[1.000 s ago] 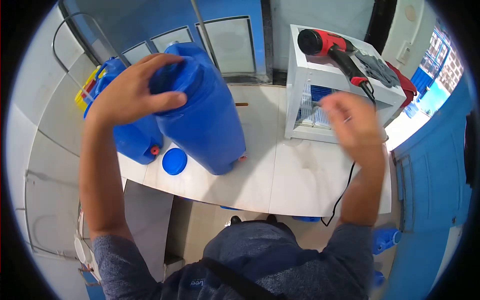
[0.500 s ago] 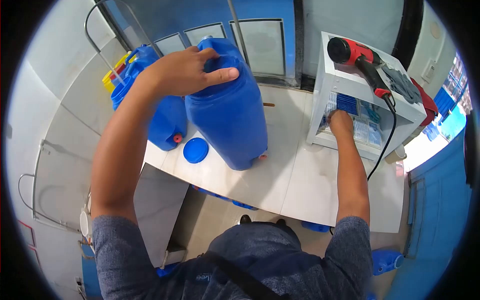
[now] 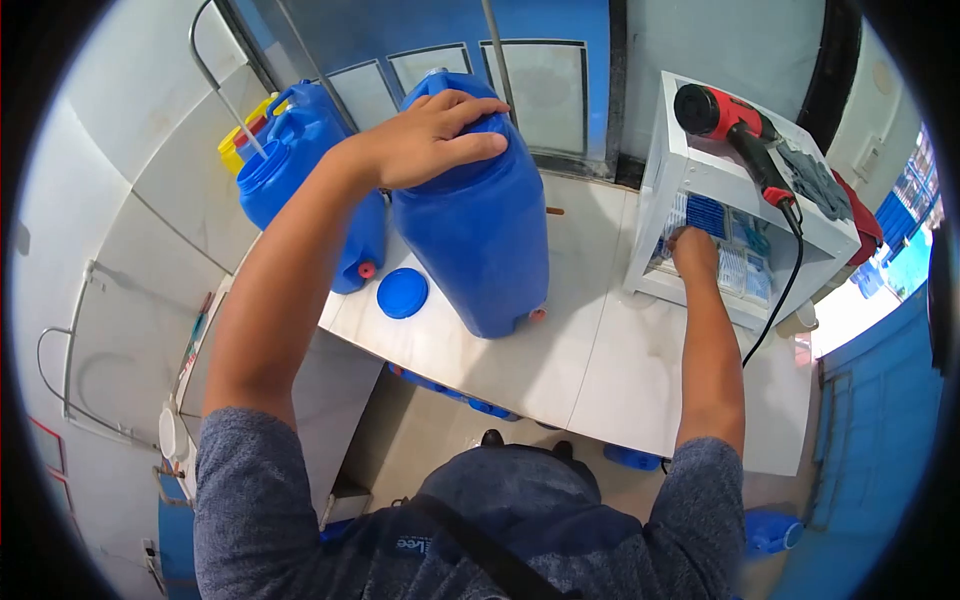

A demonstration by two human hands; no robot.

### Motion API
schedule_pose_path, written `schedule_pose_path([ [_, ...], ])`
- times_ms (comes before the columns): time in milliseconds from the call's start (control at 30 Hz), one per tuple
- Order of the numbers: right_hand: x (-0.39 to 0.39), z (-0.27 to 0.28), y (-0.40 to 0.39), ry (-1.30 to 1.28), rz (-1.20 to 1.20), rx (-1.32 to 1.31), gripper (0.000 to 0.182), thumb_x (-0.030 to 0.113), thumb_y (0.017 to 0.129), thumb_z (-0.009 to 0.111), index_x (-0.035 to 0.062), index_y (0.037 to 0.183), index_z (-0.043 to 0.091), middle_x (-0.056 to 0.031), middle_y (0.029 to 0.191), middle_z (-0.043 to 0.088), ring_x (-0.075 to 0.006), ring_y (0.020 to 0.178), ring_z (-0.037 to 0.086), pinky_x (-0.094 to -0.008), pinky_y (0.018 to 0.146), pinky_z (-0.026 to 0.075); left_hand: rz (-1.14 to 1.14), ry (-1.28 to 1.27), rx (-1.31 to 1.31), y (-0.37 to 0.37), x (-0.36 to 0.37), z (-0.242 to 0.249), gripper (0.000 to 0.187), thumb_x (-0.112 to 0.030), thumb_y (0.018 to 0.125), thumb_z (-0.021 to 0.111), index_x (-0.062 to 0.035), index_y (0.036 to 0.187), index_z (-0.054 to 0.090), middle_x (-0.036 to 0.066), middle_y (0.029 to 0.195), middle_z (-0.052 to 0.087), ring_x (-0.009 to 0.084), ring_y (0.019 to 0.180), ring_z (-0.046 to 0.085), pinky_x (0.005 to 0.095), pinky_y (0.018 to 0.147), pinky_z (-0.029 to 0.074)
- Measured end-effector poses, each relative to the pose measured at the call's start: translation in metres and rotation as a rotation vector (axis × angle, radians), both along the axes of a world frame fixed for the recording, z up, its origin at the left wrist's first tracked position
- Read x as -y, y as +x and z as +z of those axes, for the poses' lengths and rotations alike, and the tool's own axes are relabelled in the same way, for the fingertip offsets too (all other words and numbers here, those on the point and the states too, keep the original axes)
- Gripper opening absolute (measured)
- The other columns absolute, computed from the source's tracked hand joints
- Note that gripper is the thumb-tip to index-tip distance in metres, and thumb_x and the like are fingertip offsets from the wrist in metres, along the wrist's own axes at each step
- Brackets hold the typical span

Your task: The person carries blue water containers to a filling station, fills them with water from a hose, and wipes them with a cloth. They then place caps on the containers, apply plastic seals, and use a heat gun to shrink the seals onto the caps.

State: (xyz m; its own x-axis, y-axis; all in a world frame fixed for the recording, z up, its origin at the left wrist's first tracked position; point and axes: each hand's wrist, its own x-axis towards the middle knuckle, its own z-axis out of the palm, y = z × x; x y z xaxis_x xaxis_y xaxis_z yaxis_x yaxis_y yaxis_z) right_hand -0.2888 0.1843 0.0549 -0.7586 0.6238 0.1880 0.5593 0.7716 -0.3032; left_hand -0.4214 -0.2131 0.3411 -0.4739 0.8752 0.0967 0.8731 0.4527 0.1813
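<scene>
My left hand (image 3: 437, 138) lies across the top of a tall blue plastic jug (image 3: 480, 240), fingers and thumb spread over its upper end. The jug stands on the counter, a small reddish spigot (image 3: 538, 314) low on its side. A round blue lid (image 3: 402, 293) lies flat beside it. Inside the white shelf unit (image 3: 672, 150), my right hand (image 3: 694, 250) is closed among blue-and-white striped packets (image 3: 732, 270). Its fingertips are mostly hidden, so what they hold cannot be made out.
Another blue jug (image 3: 340, 230), uncapped with a tube in its mouth, stands at left. A red-and-black heat gun (image 3: 735, 140) and grey gloves (image 3: 815, 180) lie on the shelf unit; the gun's black cord (image 3: 790, 290) hangs down in front. More blue containers (image 3: 630, 457) are below the counter.
My left hand's fingers have stretched further over the jug's top. My right hand stays inside the shelf unit, with little visible movement. The whole view has shifted slightly.
</scene>
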Motion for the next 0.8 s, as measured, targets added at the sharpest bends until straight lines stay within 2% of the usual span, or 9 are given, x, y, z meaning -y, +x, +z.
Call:
schedule_pose_path([
  [200, 0.014, 0.035, 0.015, 0.167, -0.200, -0.462, 0.020, 0.020, 0.089, 0.061, 0.0054, 0.097, 0.072, -0.0194, 0.096, 0.071, -0.0405, 0.090, 0.068, -0.0507, 0.079, 0.055, 0.246, -0.116, -0.077, 0.008, -0.014, 0.011, 0.087, -0.079, 0.088, 0.036, -0.0193, 0.151, 0.042, 0.021, 0.151, 0.038, 0.0413, 0.143, 0.033, 0.0498, 0.114, 0.033],
  [267, 0.029, 0.041, 0.036, 0.302, -0.237, -0.674, 0.020, 0.021, 0.093, 0.061, 0.0036, 0.097, 0.070, -0.0179, 0.093, 0.072, -0.0361, 0.082, 0.069, -0.0456, 0.075, 0.054, 0.341, -0.216, -0.143, 0.012, -0.014, 0.024, 0.085, -0.075, 0.092, 0.039, -0.0139, 0.152, 0.038, 0.021, 0.141, 0.049, 0.0389, 0.133, 0.047, 0.0474, 0.111, 0.037],
  [300, 0.040, 0.044, 0.051, 0.089, -0.189, -0.865, 0.020, 0.021, 0.094, 0.062, 0.0029, 0.099, 0.070, -0.0160, 0.089, 0.071, -0.0307, 0.076, 0.067, -0.0402, 0.072, 0.053, 0.312, -0.216, -0.140, 0.011, -0.010, 0.024, 0.085, -0.075, 0.092, 0.039, -0.0139, 0.152, 0.038, 0.021, 0.141, 0.049, 0.0389, 0.133, 0.047, 0.0474, 0.111, 0.037],
  [433, 0.116, 0.050, 0.104, -0.395, -0.113, -1.153, 0.016, 0.018, 0.095, 0.068, 0.0028, 0.101, 0.070, -0.0084, 0.080, 0.068, -0.0149, 0.064, 0.057, -0.0261, 0.062, 0.046, -0.074, 0.497, -0.427, 0.062, -0.007, 0.012, 0.055, -0.048, 0.091, 0.068, -0.0038, 0.122, 0.060, 0.016, 0.108, 0.067, 0.0326, 0.107, 0.064, 0.0432, 0.093, 0.050],
  [500, 0.170, 0.076, 0.117, -0.311, 0.018, -1.155, 0.012, 0.013, 0.091, 0.070, 0.0047, 0.100, 0.071, -0.0061, 0.084, 0.068, -0.0152, 0.064, 0.056, -0.0258, 0.060, 0.045, -0.224, 0.513, 0.416, 0.110, -0.011, -0.030, 0.036, -0.037, 0.097, 0.065, -0.0028, 0.106, 0.062, 0.007, 0.095, 0.062, 0.0176, 0.093, 0.061, 0.0343, 0.084, 0.050],
  [567, 0.204, 0.100, 0.124, 0.046, 0.284, -1.058, 0.016, 0.010, 0.084, 0.074, 0.0070, 0.099, 0.072, -0.0038, 0.089, 0.067, -0.0181, 0.067, 0.058, -0.0286, 0.059, 0.046, -0.133, 0.344, 1.004, 0.126, -0.025, -0.086, 0.050, -0.049, 0.099, 0.056, -0.0012, 0.115, 0.059, 0.008, 0.102, 0.062, 0.0157, 0.091, 0.061, 0.0310, 0.082, 0.051],
  [600, 0.216, 0.106, 0.127, 0.258, 0.429, -0.967, 0.020, 0.009, 0.080, 0.075, 0.0081, 0.100, 0.072, -0.0028, 0.093, 0.067, -0.0197, 0.070, 0.059, -0.0301, 0.059, 0.047, -0.032, 0.326, 1.088, 0.126, -0.031, -0.103, 0.052, -0.047, 0.103, 0.048, -0.0018, 0.129, 0.053, 0.010, 0.115, 0.062, 0.0168, 0.104, 0.060, 0.0351, 0.089, 0.051],
  [700, 0.246, 0.121, 0.140, 0.341, 0.695, -0.683, 0.028, 0.011, 0.074, 0.077, 0.0097, 0.102, 0.071, -0.0026, 0.099, 0.065, -0.0222, 0.078, 0.060, -0.0343, 0.064, 0.049, 0.022, 0.373, 1.247, 0.109, -0.032, -0.128, 0.045, -0.037, 0.102, 0.054, 0.0005, 0.127, 0.055, 0.012, 0.111, 0.066, 0.0166, 0.099, 0.063, 0.0336, 0.085, 0.053],
  [800, 0.254, 0.123, 0.137, 0.119, 0.710, -0.680, 0.028, 0.016, 0.078, 0.078, 0.0082, 0.103, 0.069, -0.0053, 0.101, 0.064, -0.0215, 0.082, 0.059, -0.0334, 0.068, 0.049, 0.012, 0.535, 1.447, 0.102, -0.021, -0.136, 0.036, -0.023, 0.101, 0.060, 0.0037, 0.125, 0.058, 0.010, 0.106, 0.070, 0.0142, 0.090, 0.065, 0.0305, 0.082, 0.055],
])
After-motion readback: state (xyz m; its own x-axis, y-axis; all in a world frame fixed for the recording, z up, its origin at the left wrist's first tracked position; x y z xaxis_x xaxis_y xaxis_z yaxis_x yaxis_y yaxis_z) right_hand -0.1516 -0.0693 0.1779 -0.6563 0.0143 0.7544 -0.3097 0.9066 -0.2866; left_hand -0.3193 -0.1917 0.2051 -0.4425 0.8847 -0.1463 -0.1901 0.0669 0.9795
